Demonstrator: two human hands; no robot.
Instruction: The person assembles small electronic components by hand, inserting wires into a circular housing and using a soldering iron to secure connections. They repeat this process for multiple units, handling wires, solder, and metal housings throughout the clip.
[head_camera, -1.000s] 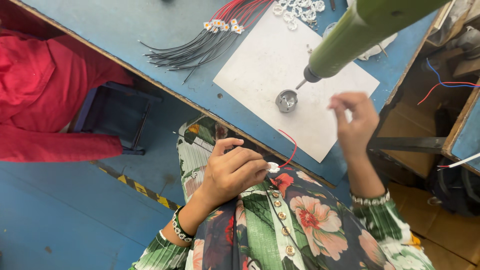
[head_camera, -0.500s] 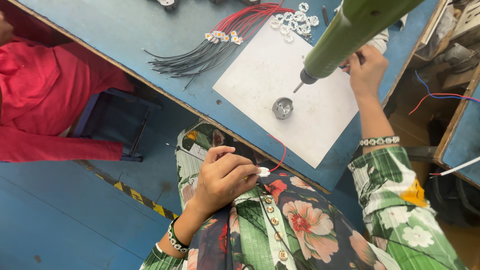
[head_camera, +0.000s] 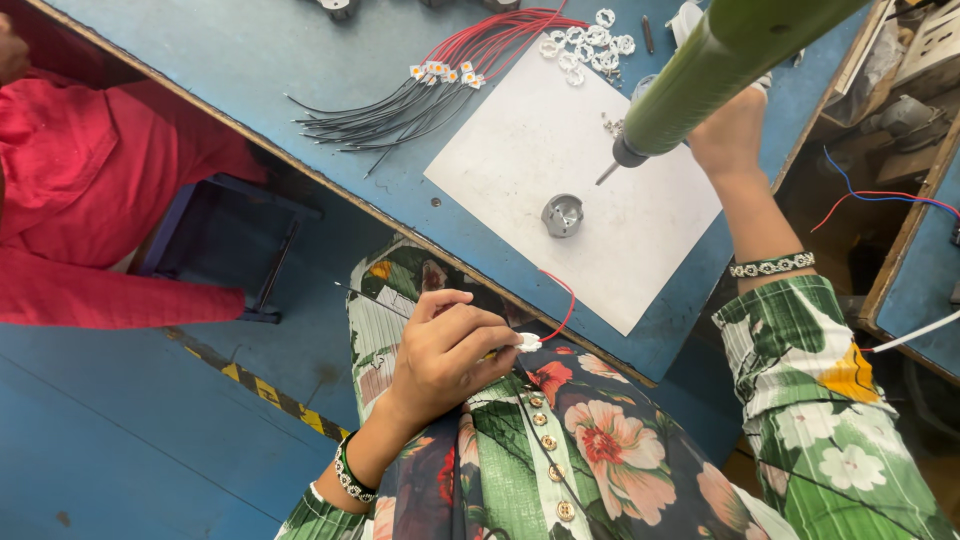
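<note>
1. the left hand (head_camera: 445, 355) is curled shut in the person's lap, just off the counter's near edge, pinching a small white led chip (head_camera: 528, 342) between thumb and fingertips.
2. a thin red wire (head_camera: 563, 300) loops up from that chip toward the edge of the blue counter (head_camera: 250, 60).
3. the right hand (head_camera: 730, 130) reaches out over the far right part of the counter, partly hidden behind the green electric screwdriver (head_camera: 700, 75); its fingers cannot be seen, so whether it grips anything cannot be told.
4. the screwdriver hangs tilted, its metal bit pointing down-left over a white sheet (head_camera: 590, 240) lying on the counter.
5. a small round metal housing (head_camera: 562, 215) sits on the white sheet, near the bit's tip but apart from it.
6. beyond the sheet's far corner lies a cluster of small white star-shaped boards (head_camera: 585, 45).
7. to the left of the sheet a bundle of red and black wires (head_camera: 420, 95) fans across the counter, with small led chips at their middle.
8. another person in a red garment (head_camera: 90, 200) sits at the left, beside a dark stool (head_camera: 230, 240).
9. the wearer has a green floral garment (head_camera: 590, 450) and a beaded bracelet on each wrist.
</note>
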